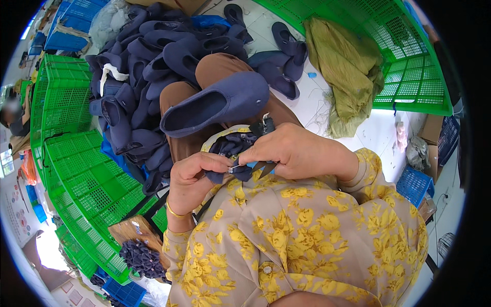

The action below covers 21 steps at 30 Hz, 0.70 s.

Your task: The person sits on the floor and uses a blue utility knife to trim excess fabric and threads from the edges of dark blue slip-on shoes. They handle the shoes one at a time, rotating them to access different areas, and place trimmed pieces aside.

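Observation:
A navy slip-on shoe (217, 105) lies across my knees, its opening facing up. Just below it, in my lap, sits a light-rimmed holder (215, 139) filled with small dark blue fabric pieces. My left hand (194, 181) is closed, thumb and fingertips pinching a small dark blue fabric piece (217, 177). A thin shiny bit of metal shows at those fingertips, too small to name. My right hand (296, 151) is closed around dark scissors (267, 168), whose pointed blades stick out below the fingers. Its thumb and index finger meet my left fingertips at the fabric.
A large heap of navy shoes (148, 66) lies beyond my knees to the left, with several more (281, 66) on the white floor. Green plastic crates (92, 169) stand at left and far right. An olive cloth sack (345, 66) lies right. Dark fabric pieces (140, 258) sit beside a wooden board (128, 230).

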### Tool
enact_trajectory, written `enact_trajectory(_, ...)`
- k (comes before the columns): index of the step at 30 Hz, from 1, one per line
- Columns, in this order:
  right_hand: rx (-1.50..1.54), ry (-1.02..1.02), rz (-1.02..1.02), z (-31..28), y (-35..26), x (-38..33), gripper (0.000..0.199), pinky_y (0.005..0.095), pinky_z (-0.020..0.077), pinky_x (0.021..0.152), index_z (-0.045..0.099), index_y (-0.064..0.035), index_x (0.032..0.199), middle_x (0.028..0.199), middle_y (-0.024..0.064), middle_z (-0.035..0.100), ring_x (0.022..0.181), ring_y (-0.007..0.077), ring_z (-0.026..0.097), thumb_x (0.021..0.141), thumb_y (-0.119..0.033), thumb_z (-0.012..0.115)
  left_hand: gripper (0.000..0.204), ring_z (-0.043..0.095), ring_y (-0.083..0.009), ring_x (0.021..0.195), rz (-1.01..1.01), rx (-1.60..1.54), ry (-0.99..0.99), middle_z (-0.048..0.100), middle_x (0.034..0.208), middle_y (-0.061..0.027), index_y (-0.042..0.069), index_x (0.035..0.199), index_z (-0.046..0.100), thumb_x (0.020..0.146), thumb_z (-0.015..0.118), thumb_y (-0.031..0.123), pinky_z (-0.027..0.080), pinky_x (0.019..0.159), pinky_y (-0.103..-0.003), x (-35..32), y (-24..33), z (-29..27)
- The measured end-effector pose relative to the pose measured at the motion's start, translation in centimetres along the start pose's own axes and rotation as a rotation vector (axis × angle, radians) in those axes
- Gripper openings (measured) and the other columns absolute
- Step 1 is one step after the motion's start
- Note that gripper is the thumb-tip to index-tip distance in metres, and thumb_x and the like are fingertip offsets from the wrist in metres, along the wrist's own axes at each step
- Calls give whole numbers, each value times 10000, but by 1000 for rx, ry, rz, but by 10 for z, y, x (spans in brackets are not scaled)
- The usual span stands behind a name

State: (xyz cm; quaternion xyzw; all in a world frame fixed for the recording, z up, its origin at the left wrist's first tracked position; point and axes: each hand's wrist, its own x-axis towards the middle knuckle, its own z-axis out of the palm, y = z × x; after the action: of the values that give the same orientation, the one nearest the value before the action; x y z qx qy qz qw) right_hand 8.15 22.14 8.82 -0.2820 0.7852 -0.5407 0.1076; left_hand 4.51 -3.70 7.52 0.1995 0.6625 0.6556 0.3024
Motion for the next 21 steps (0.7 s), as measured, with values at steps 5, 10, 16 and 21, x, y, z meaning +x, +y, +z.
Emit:
enact_trajectory(5,-50,-8,-50,0,-4,-1,349,425,523,733,659,-33,1050,882,162,677,846,349,656,707,17,615,208,674,-201,930,43,-40,-57,697,999,-133,-15,912,689,766,664,-161,548,825,-285,2,-2,-1)
enact_trajectory(10,-68,-46,-40,-3,-8,-1,293,428,522,723,669,-20,999,848,161,672,827,352,655,714,9,608,210,677,-207,925,51,-44,-84,698,996,-141,-16,909,690,762,665,-164,553,821,-293,2,-1,-3)
enact_trajectory(16,-161,-191,36,-9,-17,4,186,441,522,690,659,-21,906,792,177,655,787,366,657,732,-13,596,208,678,-214,921,65,-53,-108,699,989,-147,-17,904,688,759,665,-164,558,814,-301,4,-3,-3)
enact_trajectory(21,-212,-236,4,-10,-17,7,180,441,519,677,654,-28,895,790,183,653,761,368,654,722,-13,605,194,678,-216,924,7,-74,-120,701,980,-146,-18,899,686,767,656,-158,546,824,-297,4,-7,-3)
